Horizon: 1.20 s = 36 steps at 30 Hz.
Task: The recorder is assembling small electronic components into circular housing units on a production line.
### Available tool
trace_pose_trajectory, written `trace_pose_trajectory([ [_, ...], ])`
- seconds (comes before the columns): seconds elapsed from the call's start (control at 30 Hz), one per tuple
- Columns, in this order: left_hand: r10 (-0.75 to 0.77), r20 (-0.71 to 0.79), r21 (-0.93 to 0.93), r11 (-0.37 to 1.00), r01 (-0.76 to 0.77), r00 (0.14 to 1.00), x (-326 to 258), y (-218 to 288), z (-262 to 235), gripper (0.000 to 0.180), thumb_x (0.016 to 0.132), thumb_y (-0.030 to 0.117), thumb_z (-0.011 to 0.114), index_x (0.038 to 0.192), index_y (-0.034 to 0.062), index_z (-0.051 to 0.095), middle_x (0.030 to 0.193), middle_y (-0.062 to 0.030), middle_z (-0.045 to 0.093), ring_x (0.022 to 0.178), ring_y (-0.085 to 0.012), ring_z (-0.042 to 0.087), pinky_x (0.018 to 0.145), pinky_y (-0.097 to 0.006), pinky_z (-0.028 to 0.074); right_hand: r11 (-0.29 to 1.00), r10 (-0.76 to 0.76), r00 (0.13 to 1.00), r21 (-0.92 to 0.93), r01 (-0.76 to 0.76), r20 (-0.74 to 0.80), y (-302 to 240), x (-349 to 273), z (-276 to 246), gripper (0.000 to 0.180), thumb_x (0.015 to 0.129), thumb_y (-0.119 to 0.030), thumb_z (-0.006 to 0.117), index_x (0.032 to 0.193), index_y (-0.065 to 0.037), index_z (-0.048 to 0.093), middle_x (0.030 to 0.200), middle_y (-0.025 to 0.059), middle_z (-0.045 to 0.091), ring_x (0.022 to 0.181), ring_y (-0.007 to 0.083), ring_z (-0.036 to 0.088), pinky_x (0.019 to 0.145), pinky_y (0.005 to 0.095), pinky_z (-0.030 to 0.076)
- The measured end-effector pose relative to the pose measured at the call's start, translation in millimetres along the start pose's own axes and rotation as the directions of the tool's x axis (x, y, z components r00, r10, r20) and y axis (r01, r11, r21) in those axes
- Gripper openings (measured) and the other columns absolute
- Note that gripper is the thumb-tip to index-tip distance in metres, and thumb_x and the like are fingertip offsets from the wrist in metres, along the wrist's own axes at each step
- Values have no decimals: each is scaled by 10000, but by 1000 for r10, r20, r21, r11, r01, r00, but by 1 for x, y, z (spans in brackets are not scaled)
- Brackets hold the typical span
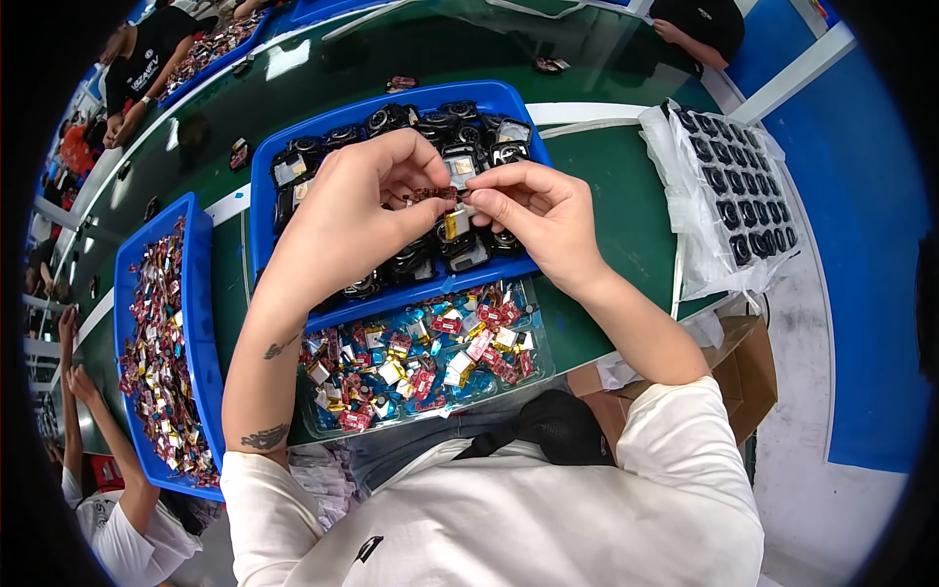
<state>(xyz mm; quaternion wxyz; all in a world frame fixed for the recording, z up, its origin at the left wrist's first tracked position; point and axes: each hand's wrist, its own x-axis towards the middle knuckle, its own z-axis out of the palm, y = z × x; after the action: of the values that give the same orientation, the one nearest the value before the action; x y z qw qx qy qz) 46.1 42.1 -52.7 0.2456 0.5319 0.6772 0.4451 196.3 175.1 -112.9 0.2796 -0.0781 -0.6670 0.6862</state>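
My left hand point(354, 201) and my right hand point(536, 213) meet above a blue tray point(262, 186) filled with several small black housings. Between the fingertips of both hands I pinch a small dark red circuit strip point(433, 194) with a yellow-and-silver piece hanging under it. Near me, a clear plastic tray point(544, 367) holds several small red, yellow and silver parts on blue film.
A second blue tray point(201, 323) of red parts stands at the left, with another person's arms beside it. At the right a plastic-wrapped rack point(738, 191) of black parts lies on the green belt point(626, 210). A cardboard box point(753, 367) sits below. Other people work at the far side.
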Motion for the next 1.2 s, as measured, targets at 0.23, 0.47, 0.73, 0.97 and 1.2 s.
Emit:
trace_pose_trajectory([
  [0.23, -6, -12, 131, 991, 7, 1000, -2, 9, 1, 162, 789, 50, 708, 936, -12, 679, 807, -48, 675, 748, -94, 618, 711, -244, 499, 998, 25, 999, 52, -26, 25, -4, -2, 2, 151, 857, -38, 678, 986, 39, 666, 884, 113, 694, 764, 133, 671, 673, 230, 550],
  [0.47, -5, 52, 124, 992, -2, 999, -2, 11, 0, 110, 799, 72, 704, 837, -30, 687, 774, -67, 679, 722, -97, 611, 684, -243, 495, 973, 30, 993, 224, -55, 113, -1, -1, -8, 90, 854, -52, 689, 860, 28, 648, 800, 130, 689, 699, 147, 678, 615, 234, 550],
  [0.73, 30, 132, 83, 996, -41, 991, -2, 9, -5, 119, 816, 84, 702, 841, -31, 682, 755, -51, 653, 714, -87, 598, 666, -243, 486, 970, 75, 996, 226, -86, 57, -1, 1, -7, 150, 900, -141, 659, 930, 2, 622, 768, 56, 650, 692, 109, 635, 645, 223, 519],
  [0.97, 61, -6, 88, 994, -60, 998, -3, 9, -23, 123, 827, 84, 699, 850, -35, 681, 764, -31, 636, 707, -73, 565, 644, -223, 457, 703, -253, 964, -670, 237, 75, -14, 3, 1, 329, 778, -9, 664, 1100, -38, 603, 1149, 100, 550, 920, 206, 593, 793, 291, 488],
  [1.2, 87, -51, 70, 994, -83, 995, -6, 10, -26, 130, 831, 94, 691, 838, -35, 679, 753, -25, 637, 702, -60, 560, 635, -216, 448, 499, -107, 938, -798, 338, 330, -11, 7, -10, 456, 680, -115, 671, 1130, -71, 608, 1236, 130, 498, 1175, 335, 411, 968, 413, 406],
])
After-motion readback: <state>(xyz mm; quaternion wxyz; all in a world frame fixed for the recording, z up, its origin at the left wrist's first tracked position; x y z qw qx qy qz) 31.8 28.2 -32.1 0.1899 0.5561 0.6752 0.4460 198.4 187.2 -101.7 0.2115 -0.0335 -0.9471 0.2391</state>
